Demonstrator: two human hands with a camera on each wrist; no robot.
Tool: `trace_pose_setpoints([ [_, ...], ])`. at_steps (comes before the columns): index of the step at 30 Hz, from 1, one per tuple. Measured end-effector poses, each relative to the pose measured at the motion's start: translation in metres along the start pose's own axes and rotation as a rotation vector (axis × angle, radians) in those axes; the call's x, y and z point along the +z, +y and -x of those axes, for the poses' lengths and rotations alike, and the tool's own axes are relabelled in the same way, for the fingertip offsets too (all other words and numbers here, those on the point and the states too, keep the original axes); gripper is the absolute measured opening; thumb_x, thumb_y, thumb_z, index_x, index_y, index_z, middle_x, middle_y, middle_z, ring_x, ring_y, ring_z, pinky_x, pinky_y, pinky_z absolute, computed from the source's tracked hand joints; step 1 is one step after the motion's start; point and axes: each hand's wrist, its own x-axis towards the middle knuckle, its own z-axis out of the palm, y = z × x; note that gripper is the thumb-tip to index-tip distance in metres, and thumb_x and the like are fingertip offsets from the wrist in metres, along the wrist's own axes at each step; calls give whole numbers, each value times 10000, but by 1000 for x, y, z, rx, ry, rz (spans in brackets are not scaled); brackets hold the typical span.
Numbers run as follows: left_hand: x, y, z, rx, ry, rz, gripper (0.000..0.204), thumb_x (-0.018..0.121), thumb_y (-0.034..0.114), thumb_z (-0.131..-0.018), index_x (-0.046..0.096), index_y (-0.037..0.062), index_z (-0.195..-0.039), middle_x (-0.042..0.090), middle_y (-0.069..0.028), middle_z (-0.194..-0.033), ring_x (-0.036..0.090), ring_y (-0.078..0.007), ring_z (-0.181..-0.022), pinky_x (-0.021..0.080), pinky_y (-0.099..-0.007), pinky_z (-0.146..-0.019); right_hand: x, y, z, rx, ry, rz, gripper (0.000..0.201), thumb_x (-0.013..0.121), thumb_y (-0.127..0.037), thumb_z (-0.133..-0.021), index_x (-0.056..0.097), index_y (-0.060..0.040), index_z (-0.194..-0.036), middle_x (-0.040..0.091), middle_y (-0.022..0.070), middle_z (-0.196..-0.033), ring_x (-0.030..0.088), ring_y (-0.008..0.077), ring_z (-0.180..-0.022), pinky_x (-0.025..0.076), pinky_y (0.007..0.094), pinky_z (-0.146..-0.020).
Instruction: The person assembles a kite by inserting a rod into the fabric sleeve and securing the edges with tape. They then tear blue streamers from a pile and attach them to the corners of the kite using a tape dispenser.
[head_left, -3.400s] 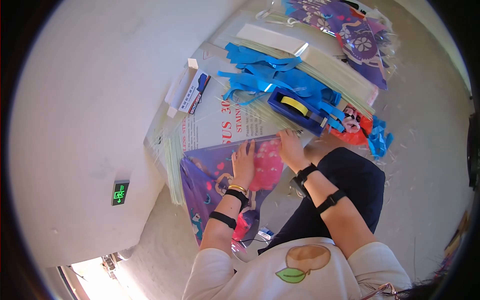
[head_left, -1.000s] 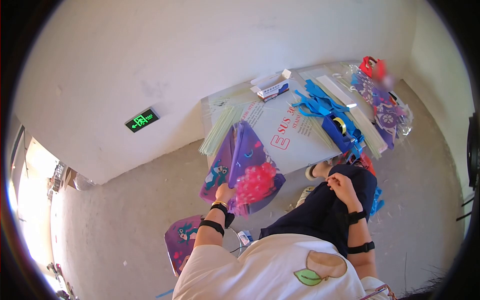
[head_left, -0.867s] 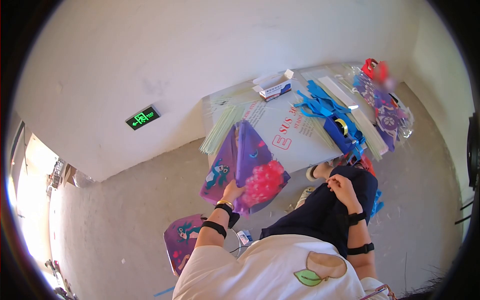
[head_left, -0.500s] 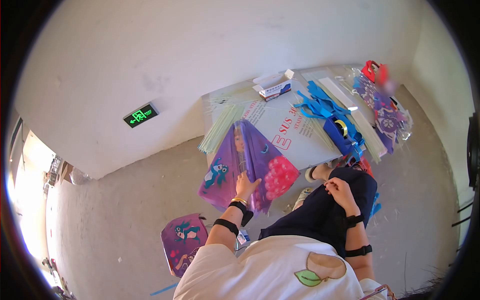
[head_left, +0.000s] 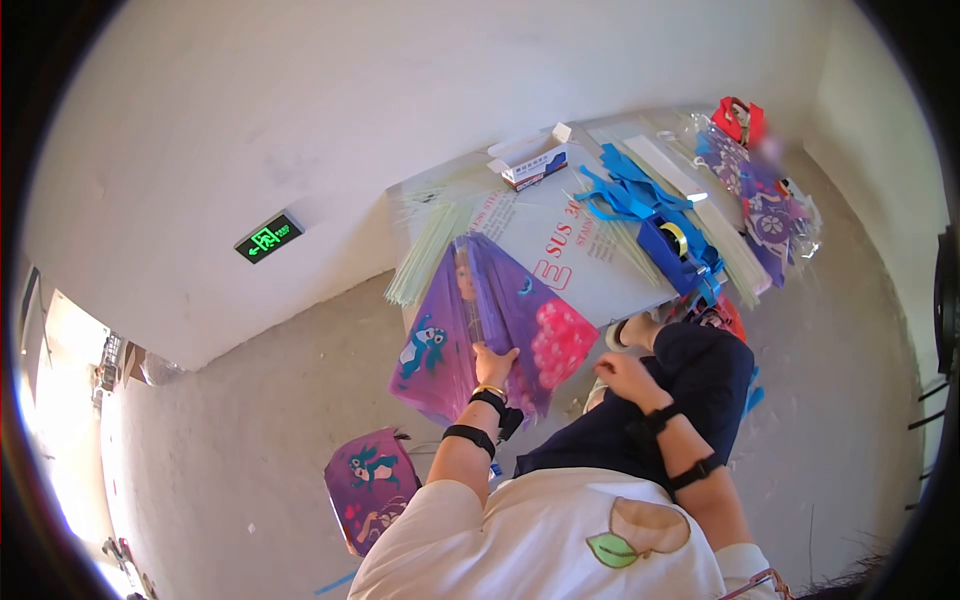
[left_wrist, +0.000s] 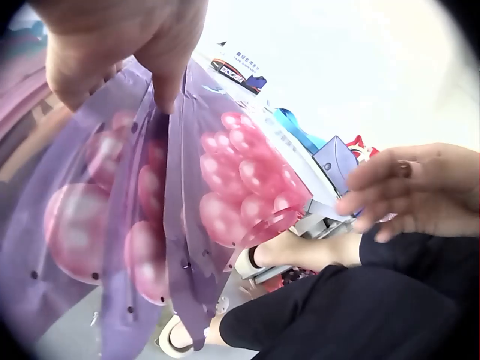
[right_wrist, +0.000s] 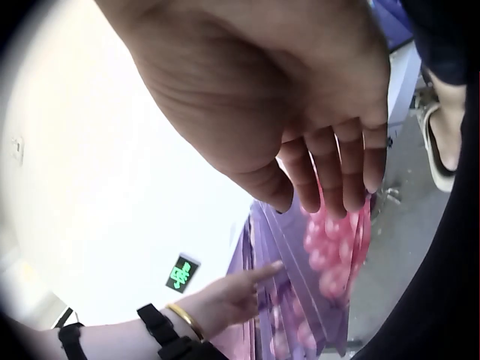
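A purple diamond-shaped kite (head_left: 552, 296), printed with pink balloons and a blue cartoon figure, hangs at the table's near edge in the head view. My left hand (head_left: 492, 367) grips it at the fold down its middle. In the left wrist view the thumb and fingers pinch the purple film of the kite (left_wrist: 244, 176), whose lower part falls in loose folds. My right hand (head_left: 628, 378) hovers over the lap, to the right of the kite. Its fingers are loosely bent and hold nothing, as the right hand (right_wrist: 277, 90) shows from the palm side.
The grey table (head_left: 575, 268) bears thin pale sticks (head_left: 430, 255), an open box (head_left: 530, 165), blue strips (head_left: 640, 190) and a blue tape dispenser (head_left: 675, 250). More printed purple film (head_left: 770, 225) lies at the far right. Another purple piece (head_left: 370, 480) is beside the person.
Earlier both hands pressed the purple kite on the table. The left hand then held it bunched at the near edge; now it is spread wider. The right hand has moved left towards it.
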Motion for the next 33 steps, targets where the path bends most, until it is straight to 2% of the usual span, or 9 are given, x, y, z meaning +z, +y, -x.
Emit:
trace_pose_setpoints([
  [6, 44, -41, -34, 5, -6, 348, 596, 777, 190, -779, 477, 7, -1261, 669, -181, -1074, 668, -305, -970, 524, -392, -842, 85, 22, -55, -224, -310, 108, 462, 665, -286, -827, 626, -104, -1249, 600, 196, -1260, 530, 377, -1212, 445, 453, -1002],
  [9, 30, -19, -14, 17, -204, 498, 256, 603, 81, -897, 605, 71, -1152, 665, -35, -865, 614, -162, -731, 480, -359, -573, 99, 10, -56, -88, -396, 216, 549, 664, -329, -817, 590, -128, -1322, 439, 243, -1427, 408, 407, -1327, 368, 475, -1086],
  [16, 31, -16, 0, -113, -317, 583, 218, 571, 118, -932, 611, 51, -1135, 655, -42, -857, 600, -155, -676, 471, -358, -561, 135, 37, -56, -43, -119, 212, 415, 643, -291, -809, 627, -24, -1126, 553, 240, -1255, 555, 415, -1141, 460, 463, -978],
  [19, 26, 10, 13, -191, -275, 696, 236, 614, 184, -928, 602, 17, -1095, 654, -66, -839, 594, -165, -627, 468, -350, -528, 121, 30, -57, -211, -246, 112, 351, 640, -246, -799, 609, -2, -1051, 600, 213, -1135, 585, 416, -1061, 474, 468, -926],
  [22, 33, 17, 14, -223, -303, 508, 435, 726, 263, -852, 537, -11, -1132, 670, -129, -912, 658, -241, -817, 519, -357, -723, 116, 16, -53, -129, -459, -26, 337, 639, -207, -780, 613, -21, -1060, 620, 198, -1095, 568, 411, -1082, 463, 480, -925],
  [24, 46, 8, 10, -70, -84, 340, 531, 804, 265, -774, 533, -30, -1123, 677, -157, -972, 666, -266, -908, 524, -370, -792, 118, 20, -49, -104, -171, -19, 342, 631, -188, -772, 607, -21, -1070, 613, 209, -1110, 547, 405, -1123, 452, 479, -945],
  [27, 46, 4, 12, -128, -121, 343, 571, 827, 232, -745, 519, -43, -1140, 672, -178, -1042, 666, -289, -941, 525, -375, -820, 112, 23, -43, -26, 116, 90, 402, 622, -170, -778, 577, -32, -1153, 606, 228, -1111, 521, 400, -1165, 434, 475, -980],
  [31, 65, -8, 10, -127, -156, 467, 579, 825, 206, -742, 513, -48, -1158, 666, -186, -1061, 665, -284, -945, 522, -372, -825, 119, 50, -55, 27, -227, 205, 521, 606, -154, -782, 510, -32, -1279, 597, 255, -1167, 535, 416, -1157, 434, 479, -993],
  [33, 74, -12, 6, -17, -79, 518, 475, 792, 110, -778, 510, -7, -1142, 656, -121, -969, 636, -208, -780, 532, -351, -632, 120, 40, -50, 22, -291, -25, 556, 580, -123, -790, 478, -21, -1328, 578, 271, -1239, 558, 418, -1153, 445, 467, -990],
])
